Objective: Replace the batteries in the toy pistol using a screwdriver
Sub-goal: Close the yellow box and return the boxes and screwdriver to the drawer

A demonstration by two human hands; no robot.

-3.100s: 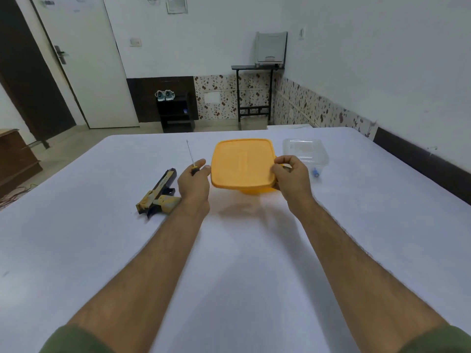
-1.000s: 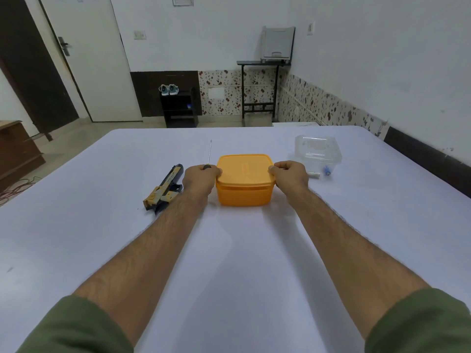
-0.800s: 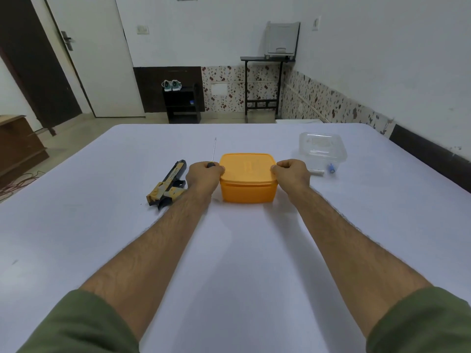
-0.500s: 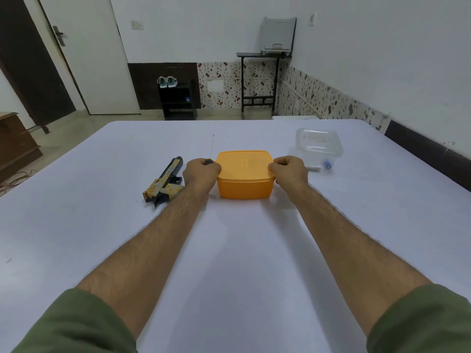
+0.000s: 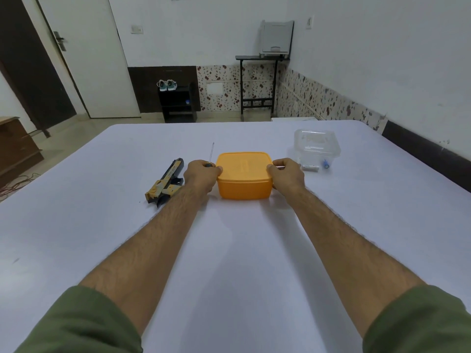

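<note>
Overhead, white table (image 5: 229, 250), tiled room.

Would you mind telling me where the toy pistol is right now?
In the head view, the toy pistol lies on the white table, just left of the left hand.

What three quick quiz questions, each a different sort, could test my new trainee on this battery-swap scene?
1. True or false: the toy pistol lies to the left of the orange box.
2. Which hand holds the screwdriver? A) left hand B) right hand
3. Fill in: the small batteries lie on the table in front of the ____ container.

Key: 1 true. 2 A. 3 clear.
</note>
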